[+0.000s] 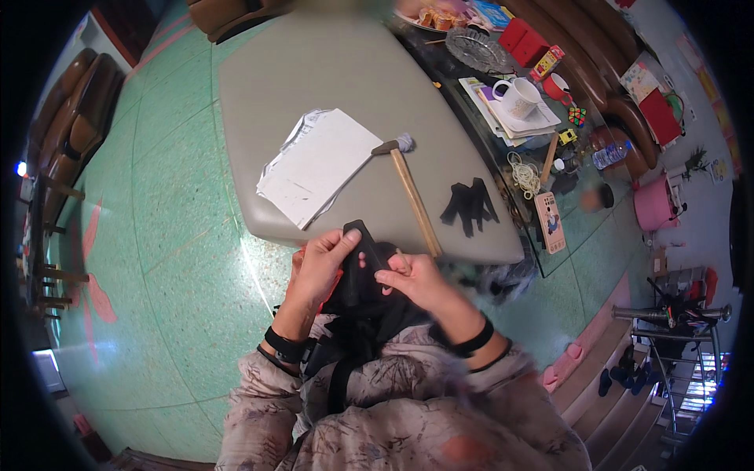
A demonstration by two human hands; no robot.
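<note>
My left hand [320,263] pinches the upper left end of a flat black strip [364,245], its thumb pressed on top. At the strip's lower right end, my right hand [415,279] closes on the edge between thumb and fingers. The strip is tilted over my lap, in front of the padded grey-beige surface [267,59]. Dark material [353,294] lies beneath it, and I cannot tell its kind. Beyond my hands are a hammer [412,196] with a wooden handle, a white slab [318,169] with torn wrapping, and several black strips [469,206] in a loose pile.
On the right, a dark glass table [503,169] carries a white mug [518,98] on papers, a coil of cord [525,173], a phone [549,223], a glass dish [477,51] and a plastic bottle [611,155]. Brown sofas line both sides. Steps [605,408] descend at lower right.
</note>
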